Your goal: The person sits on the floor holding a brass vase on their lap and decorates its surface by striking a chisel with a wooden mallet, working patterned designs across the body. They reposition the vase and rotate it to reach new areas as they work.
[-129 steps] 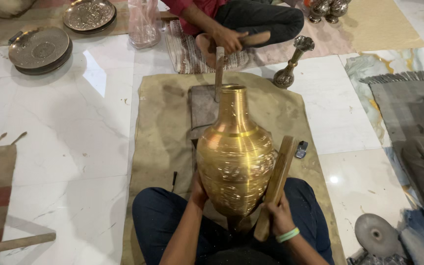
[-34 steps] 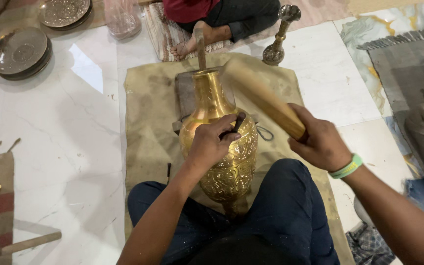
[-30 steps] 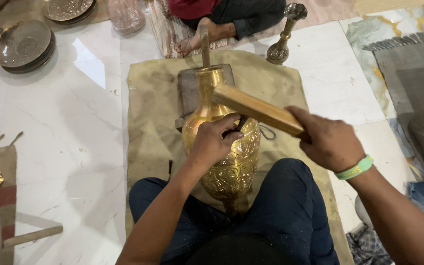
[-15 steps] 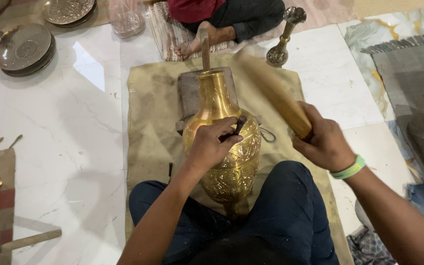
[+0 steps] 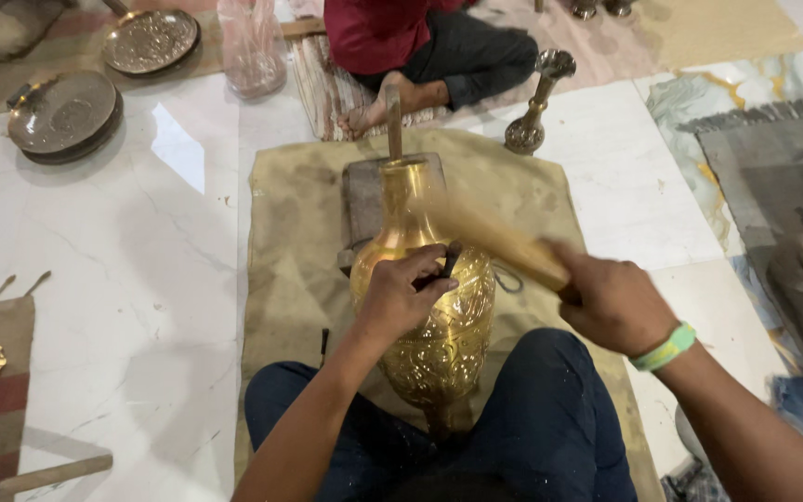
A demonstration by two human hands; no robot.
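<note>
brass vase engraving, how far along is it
Looks done: the lower belly of the brass vase already carries raised patterns. In hand: the left hand presses a small dark punch against the vase's shoulder, and the right hand swings a wooden stick, blurred with motion, toward it. Left: the neck and upper shoulder look smooth, so they may be unworked. The far side is hidden.

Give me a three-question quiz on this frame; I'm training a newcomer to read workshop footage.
1. True or false: the left hand rests on the brass vase.
2. What does the right hand grip? A) wooden stick B) metal plate C) plastic bag
3. What lies under the vase: bare marble or a tan cloth?

Key: 1 true; 2 A; 3 tan cloth.
</note>
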